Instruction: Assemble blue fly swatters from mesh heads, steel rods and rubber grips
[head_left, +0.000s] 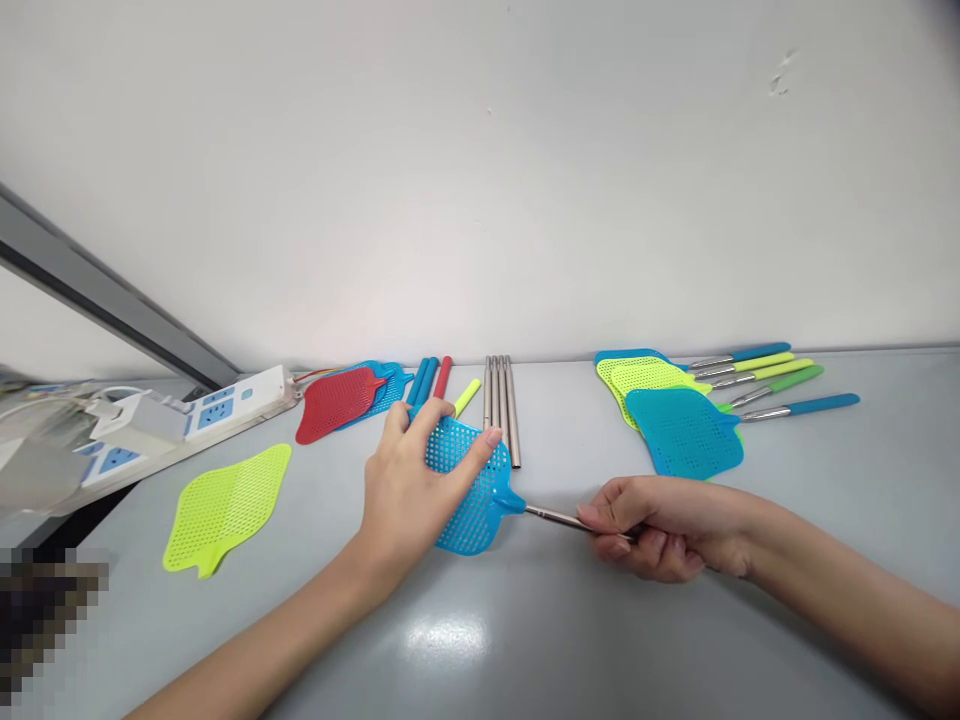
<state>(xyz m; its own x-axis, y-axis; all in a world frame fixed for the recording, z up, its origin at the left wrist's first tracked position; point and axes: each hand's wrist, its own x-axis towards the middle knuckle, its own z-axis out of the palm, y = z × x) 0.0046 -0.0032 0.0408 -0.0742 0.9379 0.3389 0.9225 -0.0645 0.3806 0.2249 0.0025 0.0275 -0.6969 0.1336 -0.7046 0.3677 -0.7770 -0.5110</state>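
My left hand [416,475] grips a blue perforated fly swatter head [469,510], thumb across its face and fingers over the far edge. A thin metal rod [553,516] meets the neck of this head. The fingers of my right hand [652,530] are closed around the rod, and its far end is hidden in the palm. Just behind the held head lie several bare metal rods [502,400] side by side. Near my left fingers are coloured handle sleeves: blue [424,380], red [444,376] and yellow [468,397].
At right lies a pile of swatters with handles [686,430]. A red swatter head [337,400] overlaps blue heads [394,385] at left. Nearer is a yellow-green head [229,505]. A power strip [225,410] with plugs and cables borders the left. A wall [480,200] rises behind the grey table [585,640].
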